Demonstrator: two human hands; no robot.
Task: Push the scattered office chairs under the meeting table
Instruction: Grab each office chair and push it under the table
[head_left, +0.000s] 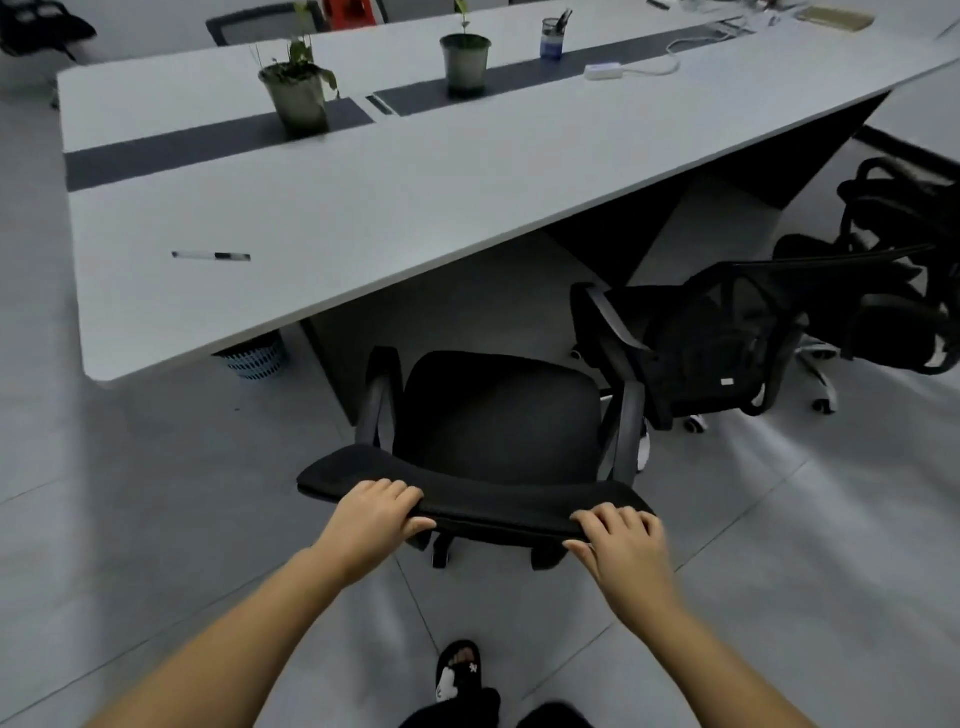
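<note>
A black office chair (498, 415) stands right in front of me, its seat facing the long white meeting table (363, 197) and short of the table's near edge. My left hand (376, 512) grips the top of the chair's backrest on the left. My right hand (621, 540) grips the same backrest top on the right. A second black mesh chair (711, 332) stands to the right, partly under the table's edge. A third black chair (904, 249) is further right, away from the table.
Two potted plants (298, 91), a pen cup (553, 36), a power strip (602, 71) and a pen (210, 255) lie on the table. A blue waste basket (254, 356) sits under its near corner. More chairs stand at the far side. My sandalled foot (457, 670) is on the tiled floor.
</note>
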